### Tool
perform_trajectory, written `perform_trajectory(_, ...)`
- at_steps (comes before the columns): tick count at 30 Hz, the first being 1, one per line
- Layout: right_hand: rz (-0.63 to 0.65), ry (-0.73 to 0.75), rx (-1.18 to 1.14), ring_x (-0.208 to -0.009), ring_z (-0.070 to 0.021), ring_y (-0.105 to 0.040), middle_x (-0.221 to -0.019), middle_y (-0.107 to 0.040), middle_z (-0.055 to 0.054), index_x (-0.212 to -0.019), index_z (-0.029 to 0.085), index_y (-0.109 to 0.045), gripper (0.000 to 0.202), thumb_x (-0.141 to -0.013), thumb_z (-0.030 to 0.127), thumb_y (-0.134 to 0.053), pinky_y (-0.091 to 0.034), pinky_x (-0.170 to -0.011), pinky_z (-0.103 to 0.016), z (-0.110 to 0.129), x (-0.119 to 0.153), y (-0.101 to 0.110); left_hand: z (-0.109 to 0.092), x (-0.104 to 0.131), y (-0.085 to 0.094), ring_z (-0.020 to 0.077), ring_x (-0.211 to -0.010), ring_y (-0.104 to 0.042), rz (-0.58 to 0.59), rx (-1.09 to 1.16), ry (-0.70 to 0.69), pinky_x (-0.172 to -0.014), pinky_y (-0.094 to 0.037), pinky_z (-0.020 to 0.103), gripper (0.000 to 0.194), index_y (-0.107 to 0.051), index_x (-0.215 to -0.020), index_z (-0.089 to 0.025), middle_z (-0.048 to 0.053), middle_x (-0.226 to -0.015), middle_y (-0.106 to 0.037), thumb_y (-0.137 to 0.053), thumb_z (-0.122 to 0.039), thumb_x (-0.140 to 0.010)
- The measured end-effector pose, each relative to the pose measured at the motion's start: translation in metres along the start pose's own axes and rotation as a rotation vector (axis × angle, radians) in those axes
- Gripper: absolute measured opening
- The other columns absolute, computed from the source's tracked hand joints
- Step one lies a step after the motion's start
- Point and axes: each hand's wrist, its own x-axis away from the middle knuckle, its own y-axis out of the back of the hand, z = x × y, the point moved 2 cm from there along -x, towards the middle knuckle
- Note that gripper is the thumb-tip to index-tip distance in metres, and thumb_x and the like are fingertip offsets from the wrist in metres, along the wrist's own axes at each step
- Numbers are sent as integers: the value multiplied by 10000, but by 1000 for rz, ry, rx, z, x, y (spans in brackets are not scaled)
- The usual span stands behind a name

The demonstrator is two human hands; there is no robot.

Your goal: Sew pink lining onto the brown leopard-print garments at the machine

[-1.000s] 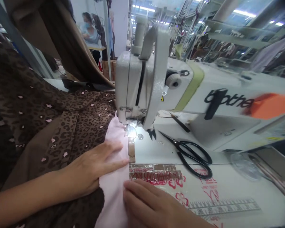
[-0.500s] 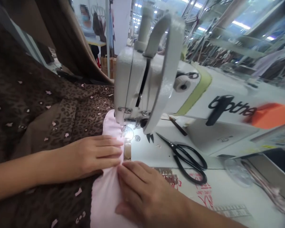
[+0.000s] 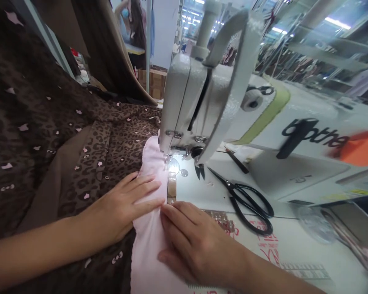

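Pink fabric (image 3: 150,253) with a wavy edge runs up under the needle area of a white sewing machine (image 3: 184,102). My left hand (image 3: 125,204) lies on it, fingers spread toward its right edge. Just below and to the right, my right hand (image 3: 196,241) has its fingers closed on the pink fabric's right edge, index fingertip near the left hand's. Dark leopard-print fabric (image 3: 92,163) with small pink motifs spreads beneath and left of the pink piece.
Black scissors (image 3: 248,204) lie on the machine bed, right of the needle. A dark-handled tool (image 3: 236,160) rests behind them. At the right are a clear round dish (image 3: 315,224) and orange cloth (image 3: 362,148). A person's arm shows in the background.
The view has shifted, so the machine appears farther right. More pink fabric shows below my hands, and my left hand's fingers are more spread and angled upward.
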Motion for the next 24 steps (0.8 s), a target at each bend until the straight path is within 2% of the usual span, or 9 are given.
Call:
perform_trajectory(3,24,-17,7,-915,-269,-507,-1004,-612,-188,-983,11,-634,299,-906,268,-501,-514,-755,-389,-6,-6,-1,11,-8,4,248,-1307,-352,37,82,-55,-1099,-320,455,546,-533,-1235,-209,101,-1372,-425,-357,38,-780)
perform_trajectory(7,45,0,89,-823,-251,-503,-941,-624,-159,-924,45,-652,291,-908,283,-485,-508,-709,-393,-20,-19,-2,37,-26,10,220,-1232,-433,70,150,-123,-1047,-399,351,348,-584,-1166,-189,127,-1298,-460,-408,-65,-893)
perform_trajectory(12,33,-4,176,-914,-276,-547,-989,-645,-168,-948,47,-650,296,-919,285,-475,-514,-789,-429,-39,-30,-6,73,-46,11,209,-1262,-422,40,136,-226,-1069,-380,355,337,-573,-1199,-173,136,-1270,-507,-401,-83,-924)
perform_trajectory(14,61,-15,200,-942,-281,-561,-1019,-650,-175,-1015,25,-635,313,-923,270,-463,-511,-819,-441,-45,-32,-8,79,-50,11,202,-1213,-466,45,125,-249,-1058,-390,356,330,-576,-1197,-173,121,-1218,-555,-420,-87,-920)
perform_trajectory(16,79,-33,208,-969,-283,-567,-1050,-648,-187,-1091,-7,-605,342,-922,251,-457,-508,-839,-442,-48,-33,-10,75,-49,11,205,-1151,-509,44,128,-195,-1040,-407,374,316,-595,-1167,-184,102,-1179,-583,-455,-93,-899)
perform_trajectory(18,75,-46,201,-980,-275,-570,-1059,-647,-191,-1124,-18,-585,346,-925,227,-444,-503,-851,-436,-48,-33,-10,68,-45,9,219,-1156,-504,13,138,-36,-1039,-407,401,337,-583,-1169,-178,101,-1188,-575,-487,-84,-861)
perform_trajectory(20,72,-55,194,-978,-265,-567,-1072,-642,-189,-1110,-5,-592,322,-926,201,-426,-503,-845,-429,-47,-32,-10,69,-39,8,251,-1244,-432,-40,103,101,-1068,-372,447,408,-511,-1247,-145,130,-1271,-518,-514,-106,-841)
perform_trajectory(22,75,-68,195,-964,-261,-553,-1111,-625,-190,-1085,9,-604,297,-913,172,-424,-506,-824,-424,-46,-32,-10,85,-37,9,290,-1331,-323,-71,1,85,-1099,-315,496,493,-422,-1325,-100,178,-1366,-434,-546,-185,-855)
perform_trajectory(24,68,-85,198,-941,-266,-529,-1131,-607,-193,-1072,12,-607,284,-880,149,-447,-506,-793,-423,-45,-31,-10,113,-41,16,316,-1364,-272,-48,-135,-53,-1115,-275,517,536,-416,-1336,-79,206,-1414,-386,-576,-281,-866)
